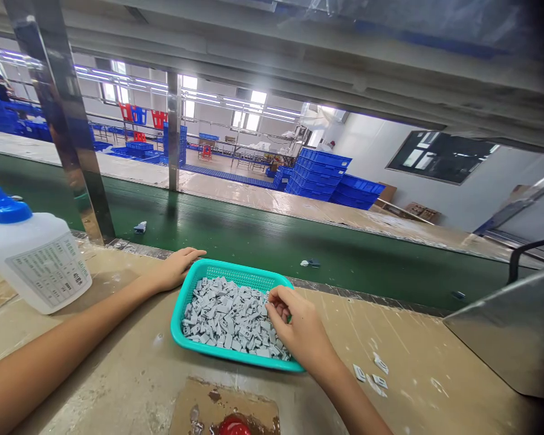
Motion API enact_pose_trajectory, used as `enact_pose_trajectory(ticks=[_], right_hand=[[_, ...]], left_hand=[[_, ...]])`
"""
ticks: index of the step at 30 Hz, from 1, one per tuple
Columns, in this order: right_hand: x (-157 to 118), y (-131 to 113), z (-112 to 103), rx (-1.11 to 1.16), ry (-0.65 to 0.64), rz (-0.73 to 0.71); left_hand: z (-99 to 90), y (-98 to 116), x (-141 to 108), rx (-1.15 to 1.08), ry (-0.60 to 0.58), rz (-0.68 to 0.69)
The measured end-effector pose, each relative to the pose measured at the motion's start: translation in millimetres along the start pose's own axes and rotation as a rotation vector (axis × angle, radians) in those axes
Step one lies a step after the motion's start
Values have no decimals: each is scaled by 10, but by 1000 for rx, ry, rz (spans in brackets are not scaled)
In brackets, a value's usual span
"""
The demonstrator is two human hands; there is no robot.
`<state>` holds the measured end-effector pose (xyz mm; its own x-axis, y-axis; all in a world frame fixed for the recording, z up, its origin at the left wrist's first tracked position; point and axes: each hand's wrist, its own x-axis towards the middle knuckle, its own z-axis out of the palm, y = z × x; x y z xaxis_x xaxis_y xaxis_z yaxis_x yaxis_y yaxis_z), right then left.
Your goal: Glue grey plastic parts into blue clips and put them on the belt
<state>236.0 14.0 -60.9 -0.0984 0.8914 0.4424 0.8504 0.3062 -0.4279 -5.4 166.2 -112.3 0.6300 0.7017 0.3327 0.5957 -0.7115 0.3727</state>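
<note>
Both hands reach forward over a workbench. The left hand (176,269) lies flat and relaxed, fingers loosely together, just at the far left corner of a teal plastic basket (185,305). The right hand (297,326) sits over the near right part of the basket, its fingers (274,308) curled down and bunched with the thumb at the edge of the pile; whether they pinch a piece is hidden. Between the hands, the basket holds a heap of small grey moulded parts (226,320), which nearly fills it. Just right of the right wrist, a few loose pale parts (374,374) lie on the scuffed, stained bench (118,356). Left of the left forearm stands a white plastic bottle (36,260) with a blue nozzle cap and a printed label. Nearer the body, below the hands, is a brown cardboard patch (224,408) with a red object (233,426) cut off by the lower edge of the view. Past the hands runs a green conveyor belt (263,241) carrying a few stray parts (310,263), and a steel post (68,127) rises at the far left. Farther ahead, beyond the belt, stand stacks of blue plastic crates (317,175).
</note>
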Motion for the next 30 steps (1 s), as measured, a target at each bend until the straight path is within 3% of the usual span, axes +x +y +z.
enact_pose_trajectory(ticks=[7, 30], right_hand=[[-13, 6, -10, 82, 107, 6], [-21, -17, 20, 314, 132, 207]], left_hand=[[0, 7, 2, 1, -7, -27], [7, 36, -16, -84, 8, -65]])
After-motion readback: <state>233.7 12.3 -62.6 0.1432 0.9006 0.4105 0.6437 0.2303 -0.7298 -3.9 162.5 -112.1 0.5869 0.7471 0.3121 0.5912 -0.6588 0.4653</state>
